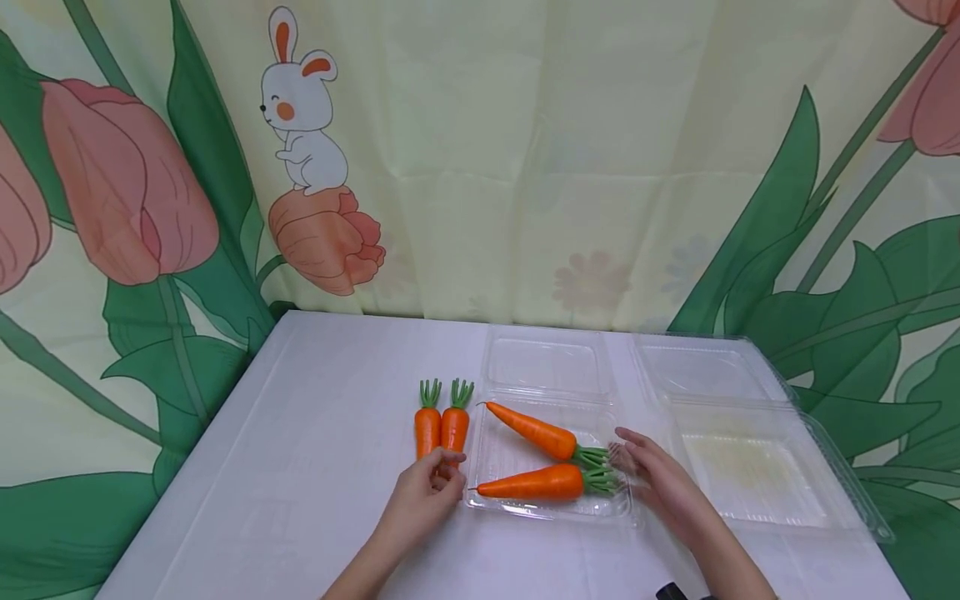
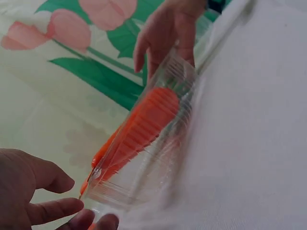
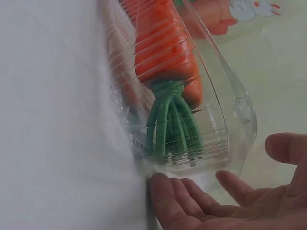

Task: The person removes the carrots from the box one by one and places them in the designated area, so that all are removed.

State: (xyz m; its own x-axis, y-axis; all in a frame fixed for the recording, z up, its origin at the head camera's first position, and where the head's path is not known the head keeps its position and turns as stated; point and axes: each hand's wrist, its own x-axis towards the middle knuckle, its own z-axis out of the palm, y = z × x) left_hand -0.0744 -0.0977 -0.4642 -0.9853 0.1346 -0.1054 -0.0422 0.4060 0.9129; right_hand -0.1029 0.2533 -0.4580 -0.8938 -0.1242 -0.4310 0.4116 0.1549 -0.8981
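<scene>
Two orange carrots with green tops, the upper one (image 1: 534,432) and the lower one (image 1: 531,483), lie in a clear plastic clamshell box (image 1: 551,512), tips to the left. My left hand (image 1: 426,493) is by the box's left wall with nothing between its fingers; thumb and fingers stand apart in the left wrist view. At the opposite wall, my right hand (image 1: 663,477) is spread beside the green tops, and its fingers (image 3: 165,194) are close to the plastic. Whether either hand touches the box I cannot tell. Beyond the left hand are two more carrots, one (image 1: 427,427) beside the other (image 1: 454,425).
The box's hinged lid (image 1: 549,365) lies folded back toward the curtain (image 1: 480,167). To the right, another clear clamshell box (image 1: 757,471) stands with its lid (image 1: 705,373) laid back too. A white cloth (image 1: 247,475) covers the table. A small black object (image 1: 670,592) shows at the bottom edge.
</scene>
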